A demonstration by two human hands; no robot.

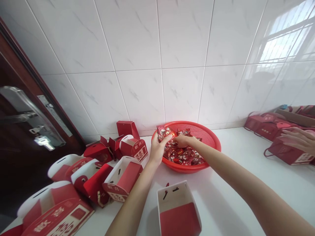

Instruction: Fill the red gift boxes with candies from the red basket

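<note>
A red plastic basket (213, 139) with a perforated wall stands by the tiled wall, holding a heap of red wrapped candy packets (183, 155). My left hand (158, 146) is closed on a red candy packet (165, 132) above the basket's left side. Inside the basket, my right hand (182, 141) reaches down into the heap; its fingertips are hidden, so I cannot tell what they grip. Nearer to me, between my forearms, a red and white gift box (179, 218) stands with its top unfolded.
Several unfolded red gift boxes (123, 178) crowd the left side. Closed red boxes with handles (292, 147) stand at the right, where another person's hand (301, 141) reaches in. A door with a metal handle (29, 108) and keys (45, 142) is at the far left.
</note>
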